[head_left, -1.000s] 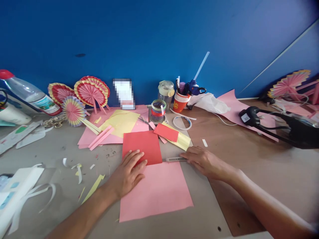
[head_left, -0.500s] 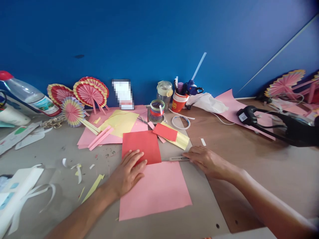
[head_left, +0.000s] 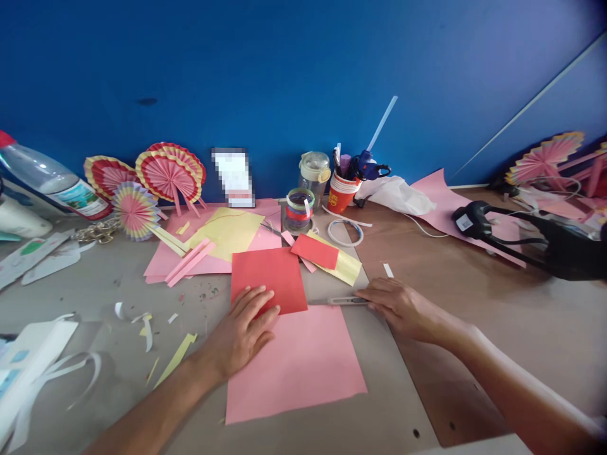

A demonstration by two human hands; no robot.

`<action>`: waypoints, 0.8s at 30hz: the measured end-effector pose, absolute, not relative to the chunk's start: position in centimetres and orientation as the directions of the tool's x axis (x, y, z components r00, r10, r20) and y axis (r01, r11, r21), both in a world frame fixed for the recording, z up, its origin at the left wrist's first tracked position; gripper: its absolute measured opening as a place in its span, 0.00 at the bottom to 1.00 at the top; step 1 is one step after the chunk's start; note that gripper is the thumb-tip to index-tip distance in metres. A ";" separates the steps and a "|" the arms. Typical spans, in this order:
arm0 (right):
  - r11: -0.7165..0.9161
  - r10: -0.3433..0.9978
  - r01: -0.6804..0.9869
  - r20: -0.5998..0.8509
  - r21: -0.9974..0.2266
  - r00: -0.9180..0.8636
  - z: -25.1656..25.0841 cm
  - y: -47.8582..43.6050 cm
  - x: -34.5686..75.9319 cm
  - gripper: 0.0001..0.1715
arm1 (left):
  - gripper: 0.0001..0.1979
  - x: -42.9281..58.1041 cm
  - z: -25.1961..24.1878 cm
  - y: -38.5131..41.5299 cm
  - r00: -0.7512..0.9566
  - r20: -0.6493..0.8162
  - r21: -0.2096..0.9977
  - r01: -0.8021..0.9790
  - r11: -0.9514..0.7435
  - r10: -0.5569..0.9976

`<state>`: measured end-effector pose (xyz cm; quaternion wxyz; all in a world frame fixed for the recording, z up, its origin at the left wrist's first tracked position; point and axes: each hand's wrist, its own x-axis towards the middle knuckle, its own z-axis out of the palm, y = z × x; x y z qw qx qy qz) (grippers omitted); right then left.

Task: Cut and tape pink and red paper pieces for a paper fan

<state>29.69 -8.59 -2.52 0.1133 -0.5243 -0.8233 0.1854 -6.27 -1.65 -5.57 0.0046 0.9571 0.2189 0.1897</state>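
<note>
My left hand (head_left: 247,330) lies flat with fingers spread, pressing the lower part of a red paper square (head_left: 266,275) and the upper left of a pink sheet (head_left: 296,370). The red paper meets or overlaps the pink sheet's top edge. In my right hand (head_left: 401,308) is a grey craft knife (head_left: 348,301), held by its rear end and lying low over the table. Its thin blade points left, close to the red paper's lower right corner; whether it touches the paper I cannot tell.
Behind lie a small red strip (head_left: 315,251), yellow paper (head_left: 349,268), pink sheets (head_left: 156,259) and folded paper fans (head_left: 171,174). A jar (head_left: 300,208), a red paper cup (head_left: 341,191) and a phone (head_left: 234,177) stand along the blue wall. A black strapped device (head_left: 559,243) lies right.
My right hand and the craft knife have shifted slightly to the right, away from the red paper. The left hand stays in place on the papers.
</note>
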 end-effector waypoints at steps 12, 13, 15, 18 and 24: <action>0.371 0.897 0.818 -0.059 -0.439 -0.438 -2.5 -8.5 29.3 0.21 | 0.17 -6.2 -5.7 -1.7 0.826 0.350 0.124 0.425 -0.896 0.441; 0.375 0.895 0.817 -0.059 -0.438 -0.442 -2.4 -8.4 29.2 0.21 | 0.17 -6.2 -5.7 -1.7 0.825 0.351 0.128 0.426 -0.896 0.442; 0.382 0.895 0.813 -0.044 -0.439 -0.444 -2.2 -8.3 29.0 0.20 | 0.17 -6.2 -5.7 -1.7 0.823 0.353 0.136 0.426 -0.894 0.445; 0.391 0.894 0.808 -0.025 -0.440 -0.447 -2.0 -8.2 28.6 0.20 | 0.17 -6.3 -5.7 -1.7 0.820 0.356 0.139 0.429 -0.893 0.449; 0.406 0.882 0.793 -0.033 -0.455 -0.470 -2.1 -8.2 27.8 0.21 | 0.17 -6.3 -5.6 -1.6 0.828 0.350 0.124 0.423 -0.898 0.438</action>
